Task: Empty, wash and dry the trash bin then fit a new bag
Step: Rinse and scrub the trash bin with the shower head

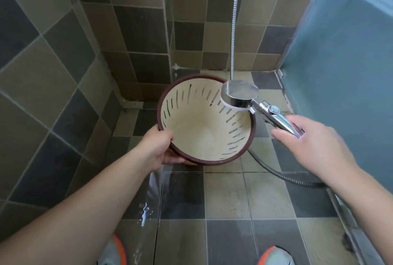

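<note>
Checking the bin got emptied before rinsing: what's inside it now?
Inside the trash bin there is no rubbish or bag, only cream slotted walls and a wet-looking base. The shower head, held by the right hand, covers part of the far rim; the left hand grips the near rim.

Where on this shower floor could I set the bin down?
Bare tiles lie in front of the shoes, between the trash bin and the hose. It is crowded higher up: left hand grips the bin's rim, right hand holds the shower head.
</note>
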